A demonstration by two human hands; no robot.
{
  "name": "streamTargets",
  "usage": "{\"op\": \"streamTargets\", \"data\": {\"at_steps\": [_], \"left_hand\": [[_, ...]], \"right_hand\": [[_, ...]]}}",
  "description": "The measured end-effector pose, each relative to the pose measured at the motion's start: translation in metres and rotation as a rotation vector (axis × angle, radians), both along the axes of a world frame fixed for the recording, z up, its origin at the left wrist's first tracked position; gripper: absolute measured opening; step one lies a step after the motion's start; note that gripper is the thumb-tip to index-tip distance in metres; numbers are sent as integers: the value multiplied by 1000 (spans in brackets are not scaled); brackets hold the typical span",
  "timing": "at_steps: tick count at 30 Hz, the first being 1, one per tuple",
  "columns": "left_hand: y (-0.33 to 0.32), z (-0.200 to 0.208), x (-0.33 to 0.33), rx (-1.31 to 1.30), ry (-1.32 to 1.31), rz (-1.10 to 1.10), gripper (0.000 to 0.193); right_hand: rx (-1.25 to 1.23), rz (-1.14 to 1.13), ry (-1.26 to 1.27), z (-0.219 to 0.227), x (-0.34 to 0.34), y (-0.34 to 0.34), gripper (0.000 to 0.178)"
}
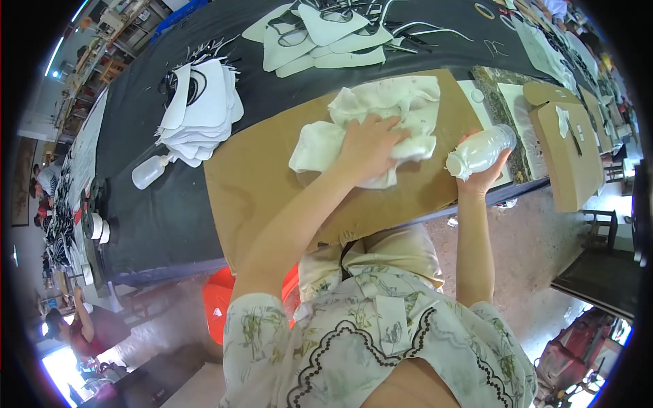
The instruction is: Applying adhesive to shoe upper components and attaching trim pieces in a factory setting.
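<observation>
Right hand (484, 178) grip around clear plastic bottle (481, 151), white-capped.

A dark table (156, 204) bears a cardboard sheet (265, 177) and white cut pieces (204, 109).

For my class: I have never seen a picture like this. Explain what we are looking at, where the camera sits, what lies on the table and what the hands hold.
There is no machine here, only a person working with bare hands. The one picture comes from a wide camera on the person's head, looking down, so straight edges bend near the rim. The left hand presses on a white cloth that lies on a cardboard sheet. The right hand holds a clear plastic bottle on its side. On the dark table also lie a stack of white cut pieces, a small squeeze bottle and more white pieces farther back.
</observation>
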State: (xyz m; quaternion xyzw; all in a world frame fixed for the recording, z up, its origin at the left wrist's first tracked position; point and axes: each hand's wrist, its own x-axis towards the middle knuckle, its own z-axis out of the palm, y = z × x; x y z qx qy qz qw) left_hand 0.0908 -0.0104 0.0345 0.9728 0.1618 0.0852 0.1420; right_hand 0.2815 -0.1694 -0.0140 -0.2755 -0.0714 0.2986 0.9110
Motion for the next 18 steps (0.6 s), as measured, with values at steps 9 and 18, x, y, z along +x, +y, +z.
{"op": "streamTargets", "data": {"at_steps": [9, 18], "left_hand": [[-4, 16, 24, -481, -262, 16, 39], [73, 90, -230, 631, -544, 1009, 74]], "right_hand": [[-70, -54, -58, -4, 14, 0, 68], [-93, -7, -21, -4, 13, -2, 61]]}}
